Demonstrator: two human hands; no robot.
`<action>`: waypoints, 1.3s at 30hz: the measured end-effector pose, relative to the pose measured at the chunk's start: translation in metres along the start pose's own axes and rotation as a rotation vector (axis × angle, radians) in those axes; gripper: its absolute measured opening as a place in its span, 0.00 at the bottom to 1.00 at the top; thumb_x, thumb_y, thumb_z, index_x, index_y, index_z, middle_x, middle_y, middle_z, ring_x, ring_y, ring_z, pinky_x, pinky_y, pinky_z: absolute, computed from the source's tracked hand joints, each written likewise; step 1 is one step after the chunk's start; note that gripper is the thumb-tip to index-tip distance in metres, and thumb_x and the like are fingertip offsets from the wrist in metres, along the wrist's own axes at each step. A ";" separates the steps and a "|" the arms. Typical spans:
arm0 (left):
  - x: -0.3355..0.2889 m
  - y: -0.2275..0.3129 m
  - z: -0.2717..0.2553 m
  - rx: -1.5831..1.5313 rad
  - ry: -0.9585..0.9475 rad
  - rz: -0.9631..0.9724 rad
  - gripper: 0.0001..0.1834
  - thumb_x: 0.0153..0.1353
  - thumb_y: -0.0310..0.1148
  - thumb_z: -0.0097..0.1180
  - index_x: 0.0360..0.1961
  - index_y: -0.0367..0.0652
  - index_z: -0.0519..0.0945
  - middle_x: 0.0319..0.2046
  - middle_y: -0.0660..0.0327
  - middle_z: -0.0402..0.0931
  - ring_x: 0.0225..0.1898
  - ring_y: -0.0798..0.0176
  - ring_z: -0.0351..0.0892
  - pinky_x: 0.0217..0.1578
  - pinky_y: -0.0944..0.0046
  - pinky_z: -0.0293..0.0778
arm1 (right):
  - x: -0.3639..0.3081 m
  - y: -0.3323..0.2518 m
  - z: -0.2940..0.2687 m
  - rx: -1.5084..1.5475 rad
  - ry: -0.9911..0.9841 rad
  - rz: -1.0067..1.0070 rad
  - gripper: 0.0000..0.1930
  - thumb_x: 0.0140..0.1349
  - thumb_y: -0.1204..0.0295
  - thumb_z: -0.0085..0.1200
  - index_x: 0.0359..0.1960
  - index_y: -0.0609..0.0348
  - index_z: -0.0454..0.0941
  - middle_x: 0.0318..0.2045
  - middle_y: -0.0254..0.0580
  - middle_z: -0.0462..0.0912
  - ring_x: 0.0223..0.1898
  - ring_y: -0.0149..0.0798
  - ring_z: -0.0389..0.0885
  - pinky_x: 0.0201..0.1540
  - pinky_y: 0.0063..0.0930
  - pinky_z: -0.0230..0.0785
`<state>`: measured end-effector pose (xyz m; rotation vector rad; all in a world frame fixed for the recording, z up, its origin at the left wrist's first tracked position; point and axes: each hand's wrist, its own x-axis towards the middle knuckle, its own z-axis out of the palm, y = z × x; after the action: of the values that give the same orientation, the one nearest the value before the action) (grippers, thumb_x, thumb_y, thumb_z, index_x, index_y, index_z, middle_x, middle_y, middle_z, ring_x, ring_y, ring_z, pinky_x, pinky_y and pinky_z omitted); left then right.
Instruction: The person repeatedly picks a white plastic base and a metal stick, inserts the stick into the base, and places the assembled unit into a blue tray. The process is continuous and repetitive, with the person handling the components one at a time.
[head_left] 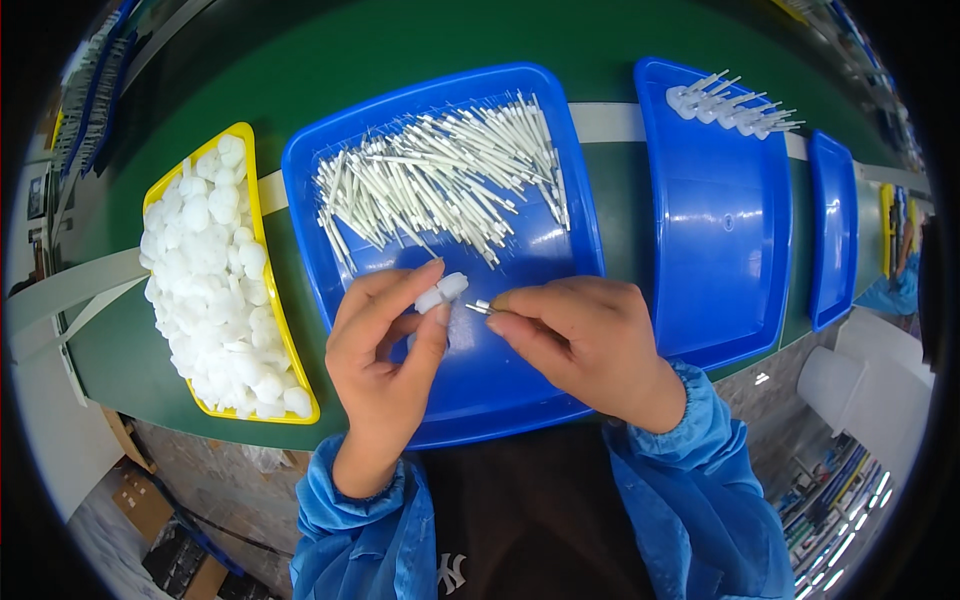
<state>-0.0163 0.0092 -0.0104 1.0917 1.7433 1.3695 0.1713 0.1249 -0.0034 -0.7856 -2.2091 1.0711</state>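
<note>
Over the near part of the large blue tray (470, 425), my left hand (385, 345) pinches a white round plastic piece (443, 290) between thumb and fingertips. Just to its right, my right hand (590, 345) grips a thin white-sleeved metal rod (481, 306), its short end pointing at the white piece. A small gap seems to part the two. Most of the rod is hidden by the right fingers. Many similar rods (430, 180) lie heaped in the far half of the tray.
At left, a yellow-rimmed tray (268, 240) is full of white round plastic pieces (205, 290). A second blue tray (715, 250) at right bears a row of white pieces with rods sticking out (735, 108). Beyond it lies a narrow blue tray (833, 230). The table top (420, 40) is green.
</note>
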 end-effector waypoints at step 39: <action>-0.003 0.014 0.004 -0.355 0.008 -0.260 0.16 0.74 0.16 0.65 0.61 0.32 0.83 0.56 0.46 0.90 0.57 0.63 0.90 0.46 0.70 0.88 | -0.008 -0.003 -0.007 0.047 -0.026 0.041 0.10 0.61 0.71 0.79 0.41 0.55 0.91 0.27 0.40 0.89 0.24 0.41 0.87 0.27 0.34 0.76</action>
<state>-0.0084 0.0097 0.0026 0.6430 1.5099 1.4453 0.1811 0.1208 0.0012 -0.8039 -2.1899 1.1547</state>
